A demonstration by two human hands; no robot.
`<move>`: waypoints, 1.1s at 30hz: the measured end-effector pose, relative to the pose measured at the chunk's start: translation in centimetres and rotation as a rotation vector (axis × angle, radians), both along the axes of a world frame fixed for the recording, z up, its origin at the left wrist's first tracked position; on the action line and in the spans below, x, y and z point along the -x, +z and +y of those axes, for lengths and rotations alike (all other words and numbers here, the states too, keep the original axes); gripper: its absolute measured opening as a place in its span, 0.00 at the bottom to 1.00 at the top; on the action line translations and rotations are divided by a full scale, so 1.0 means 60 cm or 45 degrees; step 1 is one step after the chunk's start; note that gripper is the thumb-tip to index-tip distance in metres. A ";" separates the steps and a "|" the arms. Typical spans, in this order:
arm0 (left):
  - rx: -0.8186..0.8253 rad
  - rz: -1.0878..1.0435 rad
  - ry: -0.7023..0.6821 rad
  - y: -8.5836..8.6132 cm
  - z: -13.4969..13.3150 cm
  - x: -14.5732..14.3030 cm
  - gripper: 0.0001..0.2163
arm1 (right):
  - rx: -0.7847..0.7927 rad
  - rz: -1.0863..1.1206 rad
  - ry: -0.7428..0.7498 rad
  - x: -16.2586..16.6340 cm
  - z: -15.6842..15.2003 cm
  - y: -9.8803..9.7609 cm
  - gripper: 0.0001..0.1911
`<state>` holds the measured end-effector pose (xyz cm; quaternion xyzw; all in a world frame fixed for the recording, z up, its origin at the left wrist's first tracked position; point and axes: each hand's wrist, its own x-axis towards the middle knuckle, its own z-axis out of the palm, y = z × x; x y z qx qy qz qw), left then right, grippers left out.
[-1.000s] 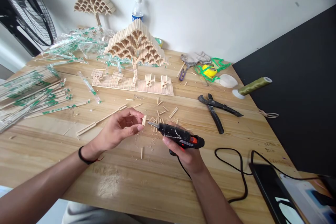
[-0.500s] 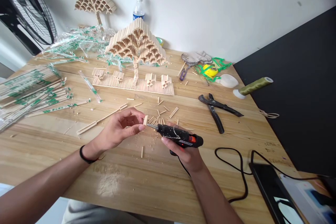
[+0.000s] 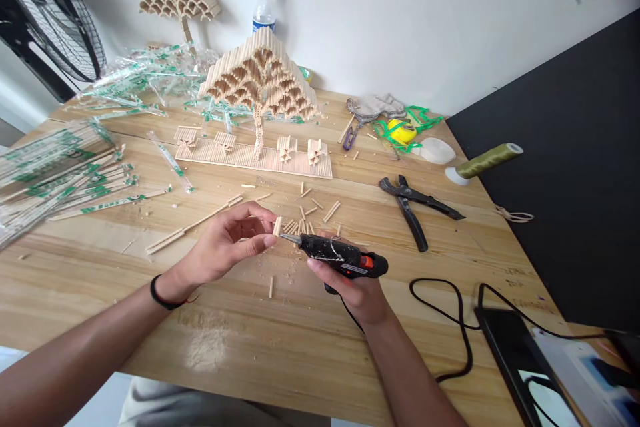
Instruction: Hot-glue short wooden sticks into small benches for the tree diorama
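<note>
Your left hand (image 3: 220, 248) pinches a wooden piece (image 3: 277, 225). Your right hand (image 3: 359, 292) grips a glue gun (image 3: 327, 249) — its label (image 3: 353, 269) unreadably small.

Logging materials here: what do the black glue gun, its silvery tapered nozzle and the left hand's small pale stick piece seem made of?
Black glue gun: probably plastic, satin, by its moulded body. Silvery tapered nozzle: likely metal, by its grey sheen. Small pale stick piece: apparently bare wood, matt, by its cream colour.
</note>
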<state>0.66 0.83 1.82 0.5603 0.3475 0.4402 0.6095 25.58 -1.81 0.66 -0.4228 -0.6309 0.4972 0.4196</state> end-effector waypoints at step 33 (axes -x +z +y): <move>-0.056 -0.037 -0.024 0.003 -0.002 -0.003 0.07 | -0.009 -0.010 -0.010 0.000 0.006 0.003 0.06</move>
